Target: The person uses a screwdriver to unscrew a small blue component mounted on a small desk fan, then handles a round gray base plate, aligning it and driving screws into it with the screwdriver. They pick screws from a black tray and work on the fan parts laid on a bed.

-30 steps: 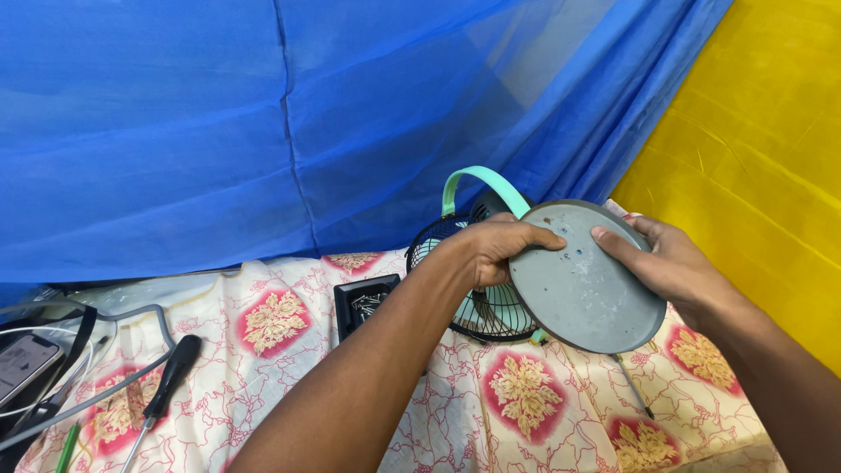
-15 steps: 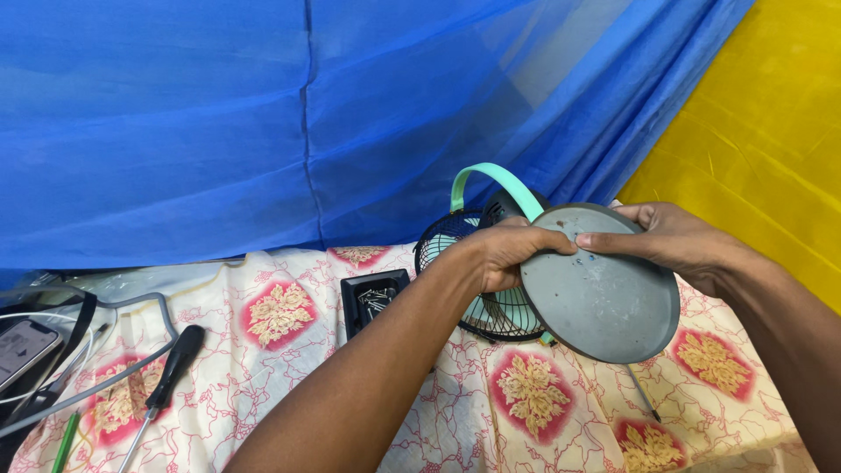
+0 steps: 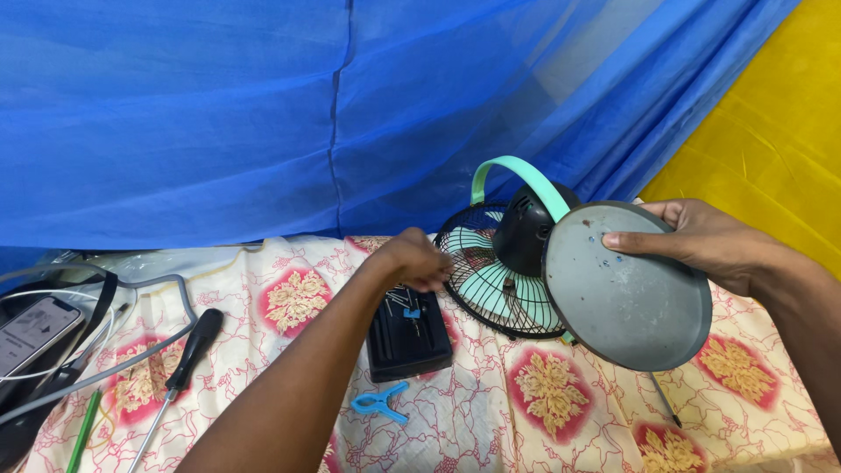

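A small fan [image 3: 491, 271] with a black wire cage, mint-green blades and a mint-green handle lies tilted on a floral cloth [image 3: 491, 412]. My right hand [image 3: 701, 241] grips the fan's round grey base plate [image 3: 626, 289] by its upper edge, underside facing me. My left hand [image 3: 416, 258] hovers with curled fingers over a small black tray [image 3: 407, 337] holding screws, just left of the fan cage. Whether it pinches a screw cannot be seen.
A blue clip [image 3: 381, 403] lies in front of the tray. A black-handled screwdriver [image 3: 188, 355] and a green pencil [image 3: 83, 429] lie at the left, near a phone [image 3: 31, 333] and cables. Blue netting hangs behind; yellow fabric is at the right.
My left hand has left the fan's base plate and moved down-left to the black tray. My right hand now holds the plate alone.
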